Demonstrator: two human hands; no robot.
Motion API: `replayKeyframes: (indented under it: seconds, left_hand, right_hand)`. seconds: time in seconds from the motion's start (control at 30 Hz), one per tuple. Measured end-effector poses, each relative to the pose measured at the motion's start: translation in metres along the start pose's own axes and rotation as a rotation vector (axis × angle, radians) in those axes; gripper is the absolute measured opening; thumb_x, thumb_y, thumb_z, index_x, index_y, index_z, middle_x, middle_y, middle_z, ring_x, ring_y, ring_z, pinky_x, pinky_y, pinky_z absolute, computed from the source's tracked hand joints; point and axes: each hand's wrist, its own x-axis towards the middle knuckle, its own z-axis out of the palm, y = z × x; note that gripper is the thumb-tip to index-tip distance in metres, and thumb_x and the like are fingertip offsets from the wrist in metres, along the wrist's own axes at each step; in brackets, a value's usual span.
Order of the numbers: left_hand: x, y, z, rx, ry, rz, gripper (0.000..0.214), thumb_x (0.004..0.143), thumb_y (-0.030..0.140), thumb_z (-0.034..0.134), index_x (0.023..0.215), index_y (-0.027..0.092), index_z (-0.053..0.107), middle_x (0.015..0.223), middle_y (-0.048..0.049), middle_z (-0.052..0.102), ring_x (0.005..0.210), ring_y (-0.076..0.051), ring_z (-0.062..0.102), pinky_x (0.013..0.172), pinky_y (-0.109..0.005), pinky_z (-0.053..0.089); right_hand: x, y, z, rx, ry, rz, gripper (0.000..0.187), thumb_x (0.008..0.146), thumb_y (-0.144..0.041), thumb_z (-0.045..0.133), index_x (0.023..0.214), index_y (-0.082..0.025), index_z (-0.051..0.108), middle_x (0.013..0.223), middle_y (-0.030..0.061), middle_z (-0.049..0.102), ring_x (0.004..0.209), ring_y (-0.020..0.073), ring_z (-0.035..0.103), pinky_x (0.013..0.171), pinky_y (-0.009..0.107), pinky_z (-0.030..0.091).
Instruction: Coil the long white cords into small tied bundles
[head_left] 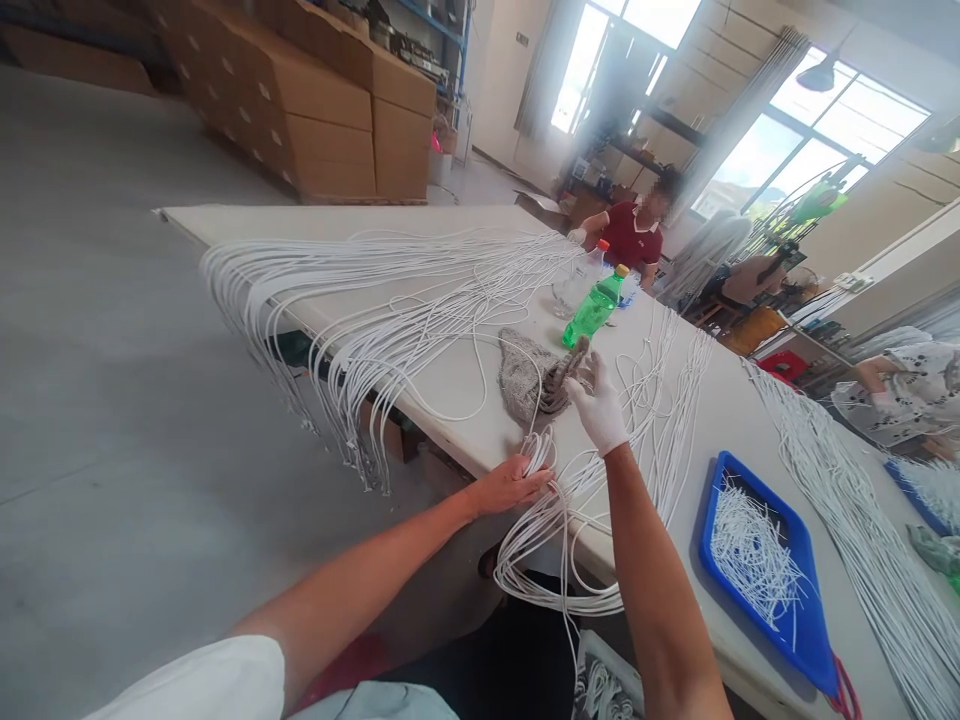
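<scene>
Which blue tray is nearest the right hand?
The blue tray beside the right forearm, holding short white cord pieces; the other blue tray lies farther away.

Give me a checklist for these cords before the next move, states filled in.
1. Gloves: not ok; the right hand is gloved, the left hand bare.
2. Cord bundle: ok; the left hand rests on its loops.
3. Right hand on the grey cloth: cannot tell if touching.
4. Overhanging cords: not ok; they drape over the table edge.
5. Cut cord pieces: ok; inside the blue tray.
6. Green bottle: ok; capped.
</scene>
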Motion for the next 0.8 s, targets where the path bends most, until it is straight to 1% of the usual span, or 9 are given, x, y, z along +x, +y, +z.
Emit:
replayKeyframes:
  seconds: [0.07,0.17,0.23,0.37,0.43,0.53,0.63,0.7,0.8]
  left_hand:
    - [0.001,0.001,-0.003,0.007,0.007,0.002,0.050,0.086,0.060,0.045,0.075,0.012,0.055,0.049,0.0064,0.037,0.046,-0.007,0.030,0.045,-0.021,0.022]
    - [0.002,0.005,-0.007,-0.005,-0.012,-0.001,0.049,0.083,0.059,0.052,0.067,0.013,0.053,0.046,0.0060,0.038,0.044,-0.006,0.029,0.044,-0.021,0.022]
    - [0.000,0.013,-0.006,-0.037,-0.049,-0.017,0.048,0.083,0.058,0.052,0.068,0.013,0.054,0.044,0.0069,0.036,0.042,-0.006,0.026,0.042,-0.022,0.019]
    - [-0.016,0.038,0.009,-0.120,-0.227,-0.087,0.043,0.084,0.055,0.053,0.077,0.012,0.059,0.041,0.0084,0.034,0.037,-0.005,0.022,0.038,-0.022,0.017]
    - [-0.028,0.052,0.020,-0.212,-0.355,-0.149,0.039,0.082,0.051,0.058,0.077,0.012,0.060,0.041,0.0086,0.034,0.036,-0.005,0.023,0.038,-0.021,0.019]
    - [-0.045,0.066,0.033,-0.388,-0.510,-0.216,0.036,0.083,0.047,0.059,0.076,0.012,0.061,0.038,0.0092,0.031,0.033,-0.006,0.027,0.037,-0.021,0.023]
    - [-0.055,0.071,0.044,-0.500,-0.557,-0.202,0.035,0.086,0.045,0.057,0.075,0.012,0.063,0.034,0.0089,0.029,0.034,-0.010,0.041,0.043,-0.023,0.035]
    - [-0.059,0.070,0.052,-0.571,-0.562,-0.187,0.033,0.086,0.043,0.057,0.075,0.012,0.064,0.032,0.0084,0.030,0.035,-0.011,0.045,0.047,-0.025,0.039]
    - [-0.062,0.066,0.064,-0.706,-0.561,-0.167,0.029,0.086,0.039,0.058,0.077,0.012,0.065,0.031,0.0093,0.030,0.030,-0.008,0.033,0.046,-0.025,0.037]
  right_hand:
    - [-0.016,-0.009,-0.010,-0.097,-0.188,-0.075,0.072,0.077,-0.034,0.064,0.141,-0.022,0.035,0.136,0.0107,0.051,0.121,0.0244,0.051,0.099,0.039,0.040]
    - [-0.058,-0.017,-0.022,-0.316,-0.556,-0.225,0.083,0.071,-0.030,0.070,0.144,-0.021,0.032,0.147,0.0113,0.037,0.136,0.0289,0.032,0.110,0.045,0.028]
    - [-0.086,-0.020,-0.027,-0.499,-0.638,-0.294,0.088,0.068,-0.022,0.068,0.146,-0.019,0.027,0.152,0.0124,0.027,0.141,0.0309,0.019,0.113,0.050,0.020]
    - [-0.118,-0.028,-0.034,-0.639,-0.555,-0.327,0.094,0.066,-0.016,0.063,0.148,-0.017,0.019,0.154,0.0139,0.022,0.142,0.0327,0.012,0.112,0.056,0.014]
    - [-0.128,-0.032,-0.040,-0.552,-0.561,-0.326,0.085,0.067,-0.019,0.063,0.145,-0.018,0.028,0.145,0.0137,0.038,0.137,0.0319,0.025,0.111,0.055,0.015]
    - [-0.144,-0.032,-0.053,-0.311,-0.594,-0.199,0.040,0.080,-0.019,0.052,0.119,-0.018,0.056,0.107,0.0076,0.065,0.105,0.0231,0.055,0.100,0.043,0.037]
    - [-0.165,-0.030,-0.064,-0.081,-0.569,-0.053,0.025,0.089,-0.023,0.044,0.105,-0.017,0.063,0.086,0.0031,0.064,0.079,0.0162,0.057,0.077,0.030,0.046]
    - [-0.180,-0.030,-0.067,0.025,-0.534,0.000,0.025,0.091,-0.028,0.046,0.106,-0.016,0.063,0.087,0.0022,0.063,0.079,0.0153,0.056,0.076,0.028,0.046]
    - [-0.202,-0.031,-0.062,0.164,-0.413,0.096,0.027,0.089,-0.029,0.051,0.112,-0.018,0.059,0.096,0.0024,0.064,0.087,0.0161,0.058,0.082,0.028,0.046]
